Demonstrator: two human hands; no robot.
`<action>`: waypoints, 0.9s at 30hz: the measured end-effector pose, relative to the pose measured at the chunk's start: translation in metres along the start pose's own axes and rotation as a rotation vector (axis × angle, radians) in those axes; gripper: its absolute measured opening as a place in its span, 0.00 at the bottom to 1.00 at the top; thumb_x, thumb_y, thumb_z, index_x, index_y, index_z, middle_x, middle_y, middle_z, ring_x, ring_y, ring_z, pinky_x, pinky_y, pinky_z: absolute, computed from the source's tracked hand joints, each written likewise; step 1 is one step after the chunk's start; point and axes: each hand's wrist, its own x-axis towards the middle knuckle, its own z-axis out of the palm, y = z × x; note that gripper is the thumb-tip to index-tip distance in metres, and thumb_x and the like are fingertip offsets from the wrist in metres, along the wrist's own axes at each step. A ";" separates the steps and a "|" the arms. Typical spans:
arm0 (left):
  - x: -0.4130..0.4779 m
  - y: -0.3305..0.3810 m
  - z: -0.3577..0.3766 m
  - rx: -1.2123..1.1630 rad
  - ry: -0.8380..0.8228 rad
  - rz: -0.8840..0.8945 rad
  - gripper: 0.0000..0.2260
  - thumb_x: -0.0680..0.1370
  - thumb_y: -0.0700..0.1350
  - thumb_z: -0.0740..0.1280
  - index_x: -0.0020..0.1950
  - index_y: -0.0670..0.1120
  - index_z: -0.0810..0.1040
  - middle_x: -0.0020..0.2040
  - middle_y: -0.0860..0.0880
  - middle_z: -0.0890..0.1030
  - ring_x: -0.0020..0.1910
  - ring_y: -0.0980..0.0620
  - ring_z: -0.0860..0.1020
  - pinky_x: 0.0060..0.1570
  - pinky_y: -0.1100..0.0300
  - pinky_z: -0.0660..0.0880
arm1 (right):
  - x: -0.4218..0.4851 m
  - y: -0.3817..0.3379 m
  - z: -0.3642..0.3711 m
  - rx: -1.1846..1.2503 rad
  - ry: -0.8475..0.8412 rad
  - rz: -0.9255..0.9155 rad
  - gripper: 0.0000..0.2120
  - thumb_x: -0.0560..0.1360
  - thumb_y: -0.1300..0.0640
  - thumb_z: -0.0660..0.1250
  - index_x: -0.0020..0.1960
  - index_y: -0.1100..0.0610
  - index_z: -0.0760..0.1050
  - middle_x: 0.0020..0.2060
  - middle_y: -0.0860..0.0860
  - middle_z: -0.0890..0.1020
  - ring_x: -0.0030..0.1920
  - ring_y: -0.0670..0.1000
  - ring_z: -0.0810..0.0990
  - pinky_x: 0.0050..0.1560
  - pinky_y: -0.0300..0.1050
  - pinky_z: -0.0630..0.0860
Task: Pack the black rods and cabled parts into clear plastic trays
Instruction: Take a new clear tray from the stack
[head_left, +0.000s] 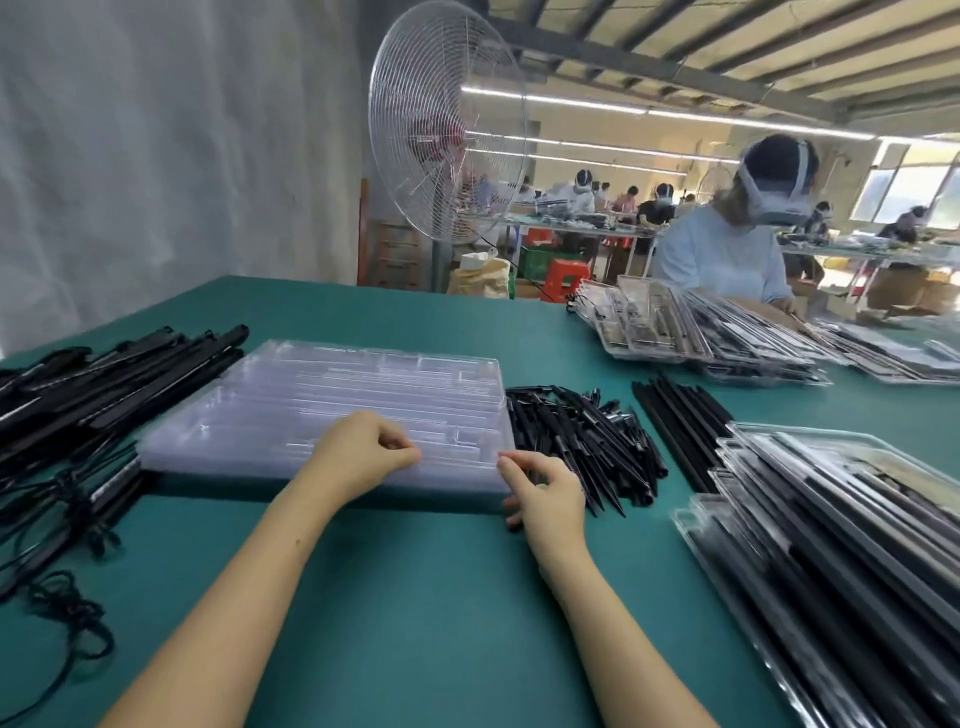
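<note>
- Left hand (363, 452) rests on the near edge of the stack of clear moulded plastic trays (322, 395). Its grip is drawn together, thumb against curled forefinger at the top tray's rim. Whether the rim sits between them I cannot tell.
- Right hand (545, 491) is at the near right corner of the same stack. Its grip is clamped on that corner, thumb on top and curled fingers against the side below.
- The tray stack lies flat on the teal desk (415, 597), in the middle, just ahead of both hands.
- A heap of long black rods with black cables (104, 374) lies left of the stack, touching its left side; loose cable trails toward the near left.
- A pile of short black tapered pieces (582, 436) lies just right of the stack, beside the right hand.
- A row of thin black straight rods (680, 426) lies further right.
- Filled clear trays of black parts (831, 545) overlap at the near right; more filled trays (727, 332) sit at the far right.
- A wire-caged pedestal fan (447, 119) stands beyond the desk's far edge.
</note>
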 end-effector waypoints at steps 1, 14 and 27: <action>0.000 0.001 0.000 0.014 0.006 0.000 0.11 0.72 0.45 0.70 0.30 0.56 0.79 0.32 0.61 0.81 0.41 0.56 0.79 0.47 0.57 0.77 | -0.001 -0.001 0.000 -0.003 0.011 -0.002 0.02 0.74 0.56 0.69 0.45 0.51 0.80 0.47 0.52 0.77 0.29 0.47 0.76 0.27 0.39 0.74; 0.002 0.002 0.009 0.157 0.055 0.021 0.09 0.76 0.47 0.65 0.36 0.52 0.80 0.36 0.56 0.81 0.42 0.51 0.77 0.45 0.57 0.70 | 0.001 -0.002 0.005 -0.194 0.085 -0.120 0.03 0.75 0.53 0.69 0.44 0.51 0.79 0.43 0.49 0.79 0.43 0.49 0.77 0.46 0.51 0.78; 0.005 0.002 0.024 0.319 0.171 -0.068 0.10 0.77 0.50 0.61 0.37 0.50 0.75 0.39 0.55 0.76 0.48 0.50 0.68 0.47 0.52 0.62 | -0.027 -0.007 0.034 -0.954 0.144 -0.889 0.09 0.57 0.65 0.75 0.34 0.59 0.77 0.31 0.53 0.77 0.33 0.56 0.77 0.33 0.42 0.76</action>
